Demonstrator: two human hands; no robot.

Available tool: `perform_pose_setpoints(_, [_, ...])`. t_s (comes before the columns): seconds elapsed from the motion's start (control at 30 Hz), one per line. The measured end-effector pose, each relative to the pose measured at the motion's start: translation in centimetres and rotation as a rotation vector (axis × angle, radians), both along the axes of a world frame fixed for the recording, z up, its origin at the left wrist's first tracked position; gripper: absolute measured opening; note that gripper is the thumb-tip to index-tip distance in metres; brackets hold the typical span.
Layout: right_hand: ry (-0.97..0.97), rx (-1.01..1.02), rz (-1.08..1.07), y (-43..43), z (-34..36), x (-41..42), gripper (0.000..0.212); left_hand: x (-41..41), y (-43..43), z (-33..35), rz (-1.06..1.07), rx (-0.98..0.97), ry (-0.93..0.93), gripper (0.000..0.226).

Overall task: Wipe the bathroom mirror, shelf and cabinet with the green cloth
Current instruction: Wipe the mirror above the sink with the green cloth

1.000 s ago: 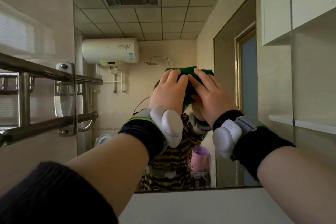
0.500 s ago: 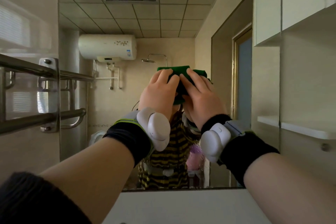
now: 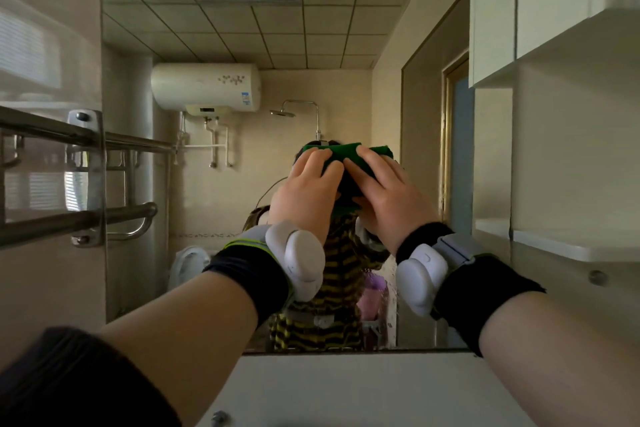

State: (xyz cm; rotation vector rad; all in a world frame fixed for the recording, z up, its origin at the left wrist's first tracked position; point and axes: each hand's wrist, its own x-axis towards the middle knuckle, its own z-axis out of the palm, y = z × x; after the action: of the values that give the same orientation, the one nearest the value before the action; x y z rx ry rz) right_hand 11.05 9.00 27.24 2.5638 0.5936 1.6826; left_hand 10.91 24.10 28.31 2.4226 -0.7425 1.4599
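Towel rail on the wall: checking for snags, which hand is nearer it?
Left. The left hand presses the green cloth on the side toward the towel rail; the right hand lies beyond it.

Both hands (image 3: 304, 196) (image 3: 389, 199) on green cloth (image 3: 341, 150) against mirror (image 3: 214, 191)

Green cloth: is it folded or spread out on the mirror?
Folded. The green cloth forms a thick, compact pad under the left hand and right hand, which press it against the mirror.

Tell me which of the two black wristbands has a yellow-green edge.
The left wristband: a yellow-green stripe runs along its edge. The right wristband is plain black.
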Motion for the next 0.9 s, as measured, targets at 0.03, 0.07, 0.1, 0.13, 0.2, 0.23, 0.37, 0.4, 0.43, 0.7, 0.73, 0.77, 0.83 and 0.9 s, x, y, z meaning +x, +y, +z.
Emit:
perform_pose_setpoints(0.03, [0.003,0.001,-0.002,-0.3,0.3,0.0,0.057,0.0,-0.3,0.3,-0.005,-0.011,0.004,0.036])
perform_pose_setpoints(0.07, [0.003,0.006,-0.005,-0.6,0.6,0.0,0.059,-0.1,-0.7,0.7,-0.009,-0.025,0.003,0.035])
perform_pose_setpoints(0.1, [0.004,0.014,-0.011,-1.0,1.0,0.0,0.062,-0.2,-1.2,1.0,-0.014,-0.035,-0.003,0.035])
perform_pose_setpoints(0.13, [0.001,0.021,-0.017,-1.4,1.3,0.0,0.064,-0.2,-1.7,1.3,-0.02,-0.041,-0.01,0.034])
perform_pose_setpoints(0.2, [-0.003,0.031,-0.031,-2.2,1.8,0.0,0.066,-0.3,-2.6,1.8,-0.028,-0.046,-0.021,0.034])
perform_pose_setpoints(0.23, [-0.001,0.033,-0.035,-2.2,2.0,0.1,0.066,-0.3,-2.6,2.0,-0.026,-0.05,-0.028,0.034])
perform_pose_setpoints(0.37, [-0.008,0.053,-0.002,-2.2,1.9,0.2,0.063,-0.2,-2.7,1.9,-0.006,-0.038,-0.043,0.037])
perform_pose_setpoints(0.4, [-0.018,0.064,0.013,-2.0,1.8,0.2,0.061,-0.1,-2.6,1.9,-0.004,-0.032,-0.044,0.038])
perform_pose_setpoints(0.43, [-0.031,0.074,0.022,-2.0,1.7,0.3,0.059,-0.1,-2.6,1.9,-0.004,-0.026,-0.043,0.039])
perform_pose_setpoints(0.7, [-0.064,0.095,0.039,-2.2,0.7,0.3,0.056,-0.3,-3.1,1.2,-0.002,-0.042,-0.061,0.036])
perform_pose_setpoints(0.73, [-0.067,0.096,0.046,-2.4,0.5,0.2,0.056,-0.3,-3.3,1.0,-0.002,-0.04,-0.063,0.035])
perform_pose_setpoints(0.77, [-0.068,0.095,0.049,-2.5,0.3,0.0,0.056,-0.2,-3.4,0.8,-0.004,-0.037,-0.062,0.034])
perform_pose_setpoints(0.83, [-0.068,0.092,0.043,-2.9,-0.1,-0.1,0.057,-0.1,-3.7,0.4,-0.007,-0.03,-0.06,0.034])
perform_pose_setpoints(0.9, [-0.067,0.086,0.03,-3.2,-0.5,-0.2,0.059,-0.1,-3.9,0.0,-0.02,-0.035,-0.058,0.033])
